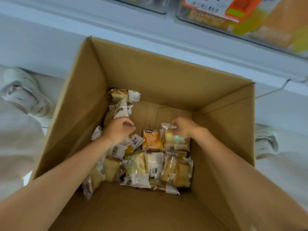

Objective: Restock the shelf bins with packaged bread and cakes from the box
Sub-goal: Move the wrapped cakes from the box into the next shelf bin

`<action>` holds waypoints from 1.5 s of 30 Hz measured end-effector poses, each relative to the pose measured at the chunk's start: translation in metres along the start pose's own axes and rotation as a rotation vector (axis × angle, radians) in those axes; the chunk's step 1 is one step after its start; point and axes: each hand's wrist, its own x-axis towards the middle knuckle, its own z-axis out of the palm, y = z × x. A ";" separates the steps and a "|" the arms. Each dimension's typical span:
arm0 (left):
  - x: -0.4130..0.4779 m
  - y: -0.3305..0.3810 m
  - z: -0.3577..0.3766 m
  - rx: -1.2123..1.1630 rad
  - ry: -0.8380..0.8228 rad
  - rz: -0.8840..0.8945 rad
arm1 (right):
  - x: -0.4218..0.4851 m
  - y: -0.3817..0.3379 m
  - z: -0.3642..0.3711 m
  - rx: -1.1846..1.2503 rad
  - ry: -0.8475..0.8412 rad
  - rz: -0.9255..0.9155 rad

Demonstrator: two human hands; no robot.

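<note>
Forearms both angle down into the open cardboard box [150, 72], bare, converging toward its middle. Left hand [119, 130] is knuckles-up with fingers curled, sitting at the top edge of a white packet [135, 141] with dark print; can't tell if it actually grips it. Right hand [183, 127] has its wrist bent and its fingers pinch the clear sealed end of a yellow cake packet [175, 139], which lies among the others. Between the hands lies an orange packet [152, 139], flat. Remaining bread packets [150, 167] are heaped across the near half of the box floor, with a couple more [123, 95] stacked against the far-left corner. Far right of the floor is bare cardboard. Clear shelf bin [181, 19] with orange-yellow packs sits above the box, top right, blurred. Pale shoes [25, 94] flank the box.
</note>
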 end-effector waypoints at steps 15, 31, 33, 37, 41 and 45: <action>-0.032 0.042 -0.018 -0.736 -0.353 -0.182 | -0.078 -0.031 -0.031 0.909 0.242 -0.001; -0.002 0.000 -0.019 -0.628 -0.064 -0.235 | 0.007 0.035 0.042 0.726 0.014 0.170; 0.004 -0.008 -0.021 -0.629 -0.055 -0.241 | 0.020 0.042 0.046 0.522 -0.032 0.183; 0.007 -0.010 -0.017 -0.658 -0.033 -0.229 | 0.029 0.048 0.043 0.389 -0.030 0.108; 0.003 0.003 -0.011 -0.598 0.052 -0.130 | 0.015 0.025 0.011 0.477 -0.062 -0.112; -0.012 0.035 -0.017 -0.495 0.065 -0.006 | -0.030 -0.019 -0.048 0.556 0.006 -0.341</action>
